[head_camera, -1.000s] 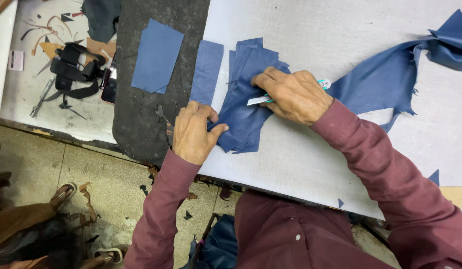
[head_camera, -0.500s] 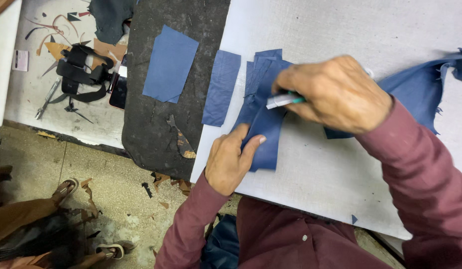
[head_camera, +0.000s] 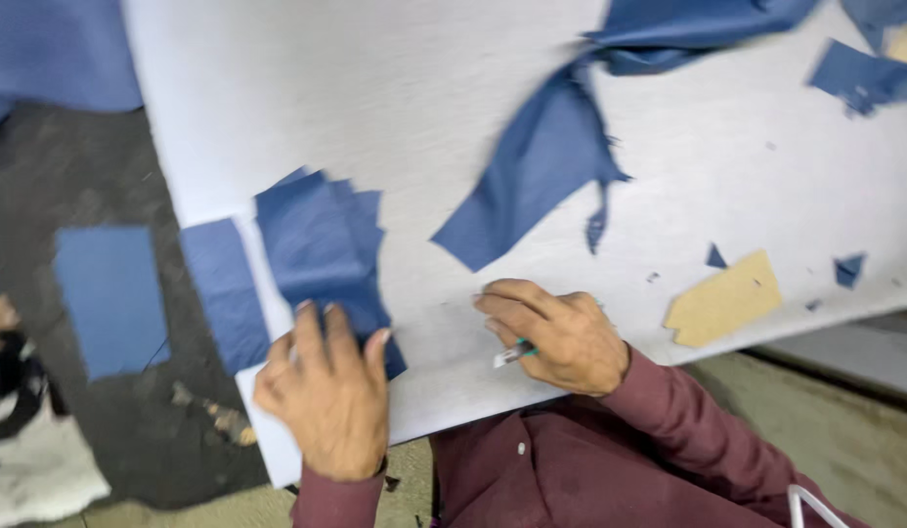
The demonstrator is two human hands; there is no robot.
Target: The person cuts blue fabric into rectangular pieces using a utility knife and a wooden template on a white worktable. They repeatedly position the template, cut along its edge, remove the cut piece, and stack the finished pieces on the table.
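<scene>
Quick count, going off the white cutting board [head_camera: 395, 88] as the landmark: one stack of blue fabric pieces [head_camera: 322, 244] on its left part, two single blue rectangles just off its left edge, one big ragged blue fabric sheet [head_camera: 551, 161] across its upper middle, one tan cardboard template [head_camera: 722, 298] near its right edge, and roughly three little blue scraps around that template. Two hands, one cutting tool [head_camera: 512, 354].

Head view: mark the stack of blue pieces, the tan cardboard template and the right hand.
stack of blue pieces [head_camera: 322, 249], head view, top piece's middle.
tan cardboard template [head_camera: 722, 301], head view, its centre.
right hand [head_camera: 561, 337], head view, back of hand.
</scene>
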